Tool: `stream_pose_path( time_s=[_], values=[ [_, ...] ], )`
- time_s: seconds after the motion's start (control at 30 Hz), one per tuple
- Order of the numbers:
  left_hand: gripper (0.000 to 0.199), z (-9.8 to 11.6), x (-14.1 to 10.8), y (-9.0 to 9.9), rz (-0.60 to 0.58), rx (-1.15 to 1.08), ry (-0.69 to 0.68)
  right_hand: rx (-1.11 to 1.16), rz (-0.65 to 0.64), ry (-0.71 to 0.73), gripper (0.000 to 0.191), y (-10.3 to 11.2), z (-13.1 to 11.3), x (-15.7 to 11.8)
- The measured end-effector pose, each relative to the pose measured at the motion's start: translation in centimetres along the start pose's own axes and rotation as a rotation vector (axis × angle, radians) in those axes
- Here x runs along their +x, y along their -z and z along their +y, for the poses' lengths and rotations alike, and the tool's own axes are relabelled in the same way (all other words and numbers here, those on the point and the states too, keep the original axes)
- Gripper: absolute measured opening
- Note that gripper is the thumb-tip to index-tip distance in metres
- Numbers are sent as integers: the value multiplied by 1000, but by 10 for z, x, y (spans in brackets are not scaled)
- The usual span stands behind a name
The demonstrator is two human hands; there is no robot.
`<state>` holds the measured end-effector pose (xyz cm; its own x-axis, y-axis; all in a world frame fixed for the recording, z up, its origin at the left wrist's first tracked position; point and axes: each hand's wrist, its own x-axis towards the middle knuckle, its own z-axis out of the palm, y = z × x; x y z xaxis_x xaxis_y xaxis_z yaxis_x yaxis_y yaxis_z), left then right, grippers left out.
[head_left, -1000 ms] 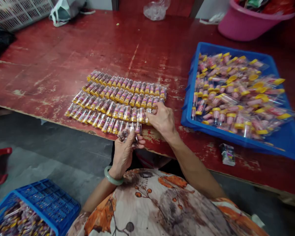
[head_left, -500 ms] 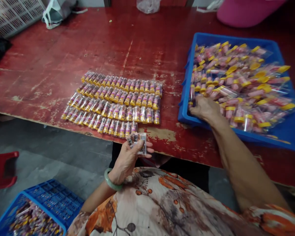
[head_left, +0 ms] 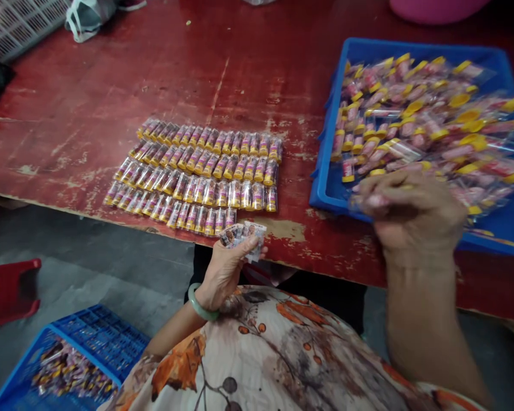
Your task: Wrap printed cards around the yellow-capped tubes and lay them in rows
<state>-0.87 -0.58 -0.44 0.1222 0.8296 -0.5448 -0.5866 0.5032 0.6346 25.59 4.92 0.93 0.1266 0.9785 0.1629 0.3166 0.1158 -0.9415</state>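
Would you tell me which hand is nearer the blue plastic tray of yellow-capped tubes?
Right. The right hand is over the near edge of the blue plastic tray; the left hand, holding small flat packets, is left of the tray, at the front edge of the red table.

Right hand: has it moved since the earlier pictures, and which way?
Yes. The right hand has moved to the right, away from the rows of yellow-capped tubes, and now hovers over the near side of the blue tray.
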Motion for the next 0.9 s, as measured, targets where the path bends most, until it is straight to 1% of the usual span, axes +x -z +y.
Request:
stream_pose_path(
  time_s=[0.03, 0.07, 0.1, 0.13, 0.17, 0.2, 0.23, 0.3, 0.37, 0.47, 0.57, 0.67, 0.77, 0.9],
  values=[
    [32, 0, 1, -1, 2, 1, 0, 136, 19, -16, 22, -10, -10, -15],
    [33, -1, 2, -3, 3, 6, -1, 216, -52, -93, 14, -23, -18, -29],
    [35, -1, 2, -4, 2, 15, -2, 266, -156, -194, 8, -36, -25, -39],
    [35, -2, 2, -5, -4, 29, -1, 267, -259, -270, 17, -50, -29, -48],
    [35, -2, 1, -6, -16, 45, 2, 234, -334, -326, 25, -62, -32, -53],
    [34, -2, 1, -7, -32, 60, 4, 195, -369, -351, 28, -71, -34, -56],
    [32, -2, 0, -7, -50, 70, 0, 163, -375, -352, 26, -79, -35, -56],
    [28, -2, -2, -7, -89, 81, -13, 129, -368, -344, 19, -87, -34, -53],
    [27, -1, -2, -5, -111, 87, -21, 133, -399, -350, 17, -89, -34, -46],
    [27, 1, -1, -2, -99, 96, -34, 123, -438, -360, 15, -89, -34, -38],
    [31, 5, 1, 1, -78, 120, -55, 104, -461, -361, 15, -90, -35, -32],
    [35, 8, 5, 2, -92, 158, -69, 92, -477, -328, 18, -86, -33, -31],
    [33, 6, 8, 3, -57, 147, -119, 116, -434, -300, 21, -75, -25, -36],
    [33, 0, 11, 2, 4, 85, -191, 203, -371, -297, 20, -57, -15, -51]
  ],
)
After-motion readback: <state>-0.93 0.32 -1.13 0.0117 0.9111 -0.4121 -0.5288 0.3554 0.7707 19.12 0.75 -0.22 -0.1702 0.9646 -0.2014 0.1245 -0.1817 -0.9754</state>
